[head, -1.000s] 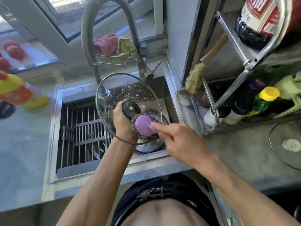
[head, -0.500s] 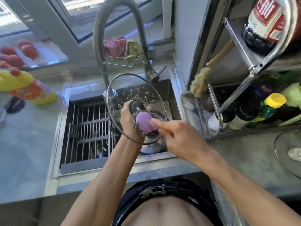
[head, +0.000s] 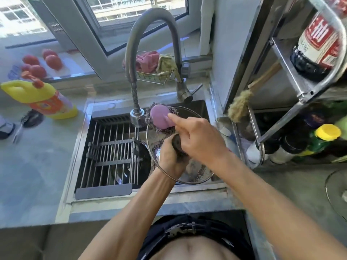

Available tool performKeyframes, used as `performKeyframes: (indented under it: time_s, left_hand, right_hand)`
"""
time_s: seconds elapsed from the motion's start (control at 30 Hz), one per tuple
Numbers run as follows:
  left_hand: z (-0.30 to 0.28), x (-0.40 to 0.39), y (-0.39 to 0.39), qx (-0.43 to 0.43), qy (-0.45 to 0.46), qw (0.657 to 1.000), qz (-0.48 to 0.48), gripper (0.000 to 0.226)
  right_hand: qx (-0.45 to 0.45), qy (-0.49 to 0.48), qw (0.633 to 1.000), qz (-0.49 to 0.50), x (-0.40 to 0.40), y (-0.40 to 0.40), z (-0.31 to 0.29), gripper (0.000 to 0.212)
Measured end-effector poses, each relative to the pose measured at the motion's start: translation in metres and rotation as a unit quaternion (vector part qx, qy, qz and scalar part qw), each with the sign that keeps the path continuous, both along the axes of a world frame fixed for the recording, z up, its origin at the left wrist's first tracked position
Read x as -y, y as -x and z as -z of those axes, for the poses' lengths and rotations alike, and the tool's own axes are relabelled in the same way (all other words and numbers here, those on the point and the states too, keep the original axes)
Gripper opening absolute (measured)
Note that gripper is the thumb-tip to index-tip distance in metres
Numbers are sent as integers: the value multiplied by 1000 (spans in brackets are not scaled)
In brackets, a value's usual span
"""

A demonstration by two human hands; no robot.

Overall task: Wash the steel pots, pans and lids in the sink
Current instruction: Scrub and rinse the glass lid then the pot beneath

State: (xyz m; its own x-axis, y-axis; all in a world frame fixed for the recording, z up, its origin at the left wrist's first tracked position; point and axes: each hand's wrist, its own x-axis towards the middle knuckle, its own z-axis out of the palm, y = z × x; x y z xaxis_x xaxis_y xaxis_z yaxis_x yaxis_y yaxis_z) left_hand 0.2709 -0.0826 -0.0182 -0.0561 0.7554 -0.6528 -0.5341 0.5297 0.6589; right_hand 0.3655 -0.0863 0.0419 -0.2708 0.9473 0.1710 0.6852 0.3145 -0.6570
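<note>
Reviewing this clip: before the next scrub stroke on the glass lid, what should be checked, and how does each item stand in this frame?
1. Left hand grips the knob of the glass lid: ok.
2. Right hand has a grip on the purple-handled scourer: ok.
3. Scourer touches the lid's far edge: ok.
4. Lid is held over the sink, not the counter: ok.
5. Water running from the faucet head: cannot tell.
6. Lid free of soap and residue: not ok, specks still show on the glass.
</note>
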Motion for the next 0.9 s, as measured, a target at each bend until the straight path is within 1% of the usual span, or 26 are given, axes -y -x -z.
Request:
performKeyframes:
  time_s: [0.03,0.1,0.2,0.3,0.37,0.4,0.43,0.5,0.57,0.6,0.63,0.67,0.73,0.77,0.8,0.87,0.9]
  left_hand:
    - [-8,-1,-1,32,7,999,1,28]
    - [-9,-4,2,49,11,999,5,28]
    - [0,-4,18,38,0,999,-18,27]
    - [5,-7,31,-6,-13,999,-31,26]
    - [6,-10,34,-1,-13,999,-40,27]
    - [7,-10,35,-3,-14,999,-42,28]
    - [9,-9,37,-22,-8,999,-36,29]
    - [21,-3,42,-66,20,998,3,30]
    - [26,3,38,-48,40,997,34,36]
    - [23,3,33,-29,26,998,41,39]
    - [18,-1,27,-4,17,999,32,40]
    - [11,-6,21,16,8,1000,12,37]
    - [2,-20,18,26,-18,999,-9,23]
    - [3,-28,22,8,-27,1000,-13,15]
    - [1,-29,25,4,-32,999,-15,10]
    - [6,-21,30,0,21,1000,-22,25]
    - [9,-15,29,36,42,998,-39,32]
  right_hand:
    - [18,8,1000,19,-13,-5,3,39]
    - [49,13,998,43,-28,-10,9,37]
    - [76,32,996,41,-13,-17,29,33]
    - [93,77,991,60,-5,-34,43,38]
    - [90,108,989,47,10,-44,50,40]
    - [77,118,990,28,22,-45,50,42]
    - [49,131,990,4,36,-42,49,44]
    - [-31,129,990,-45,52,-25,39,48]
    - [-72,90,992,-53,42,-10,33,49]
    - [-74,66,995,-33,28,-6,31,50]
    - [-64,59,996,-2,11,-9,30,49]
    - [-32,58,997,31,-7,-17,31,48]
    - [55,95,990,87,-22,-43,42,42]
    - [72,115,986,97,-17,-52,45,42]
    - [58,123,987,84,-4,-53,46,42]
    - [-28,116,993,24,27,-35,42,42]
    - [-66,118,991,-2,34,-22,40,43]
